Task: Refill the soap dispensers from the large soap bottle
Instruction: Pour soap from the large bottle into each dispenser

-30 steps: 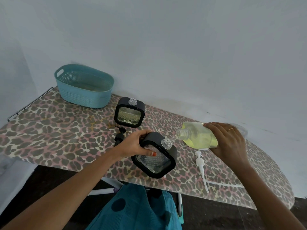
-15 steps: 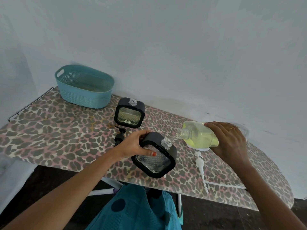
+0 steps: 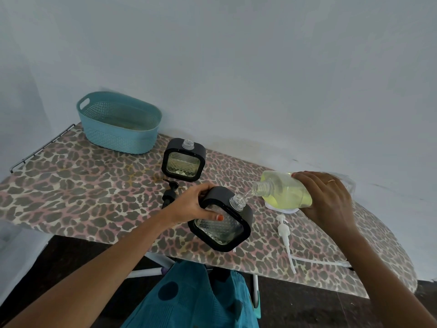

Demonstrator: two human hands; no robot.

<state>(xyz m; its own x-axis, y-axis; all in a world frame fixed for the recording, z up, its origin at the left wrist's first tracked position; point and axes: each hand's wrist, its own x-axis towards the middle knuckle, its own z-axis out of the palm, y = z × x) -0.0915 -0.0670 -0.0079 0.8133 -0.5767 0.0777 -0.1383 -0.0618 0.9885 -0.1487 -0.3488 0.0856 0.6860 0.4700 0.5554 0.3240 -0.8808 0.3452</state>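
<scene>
My left hand (image 3: pixel 190 201) grips a black-framed square glass dispenser (image 3: pixel 222 223), tilted above the board's near edge, its clear threaded neck uncapped. My right hand (image 3: pixel 327 200) holds the large clear soap bottle (image 3: pixel 282 191) on its side, yellow-green soap inside. The bottle's open mouth points left, just above the dispenser's neck, and a thin stream of soap runs between them. A second black-framed dispenser (image 3: pixel 184 163) stands upright and uncapped farther back, with some soap in it.
A leopard-print ironing board (image 3: pixel 78 185) carries everything. A teal perforated basket (image 3: pixel 119 123) sits at the back left. A black pump head (image 3: pixel 169 194) lies by my left hand. A white pump with its long tube (image 3: pixel 285 235) and a white cap (image 3: pixel 281 209) lie under the bottle.
The large bottle has tipped slightly further, and a thin stream now reaches the dispenser's neck. Both hands have stayed nearly where they were.
</scene>
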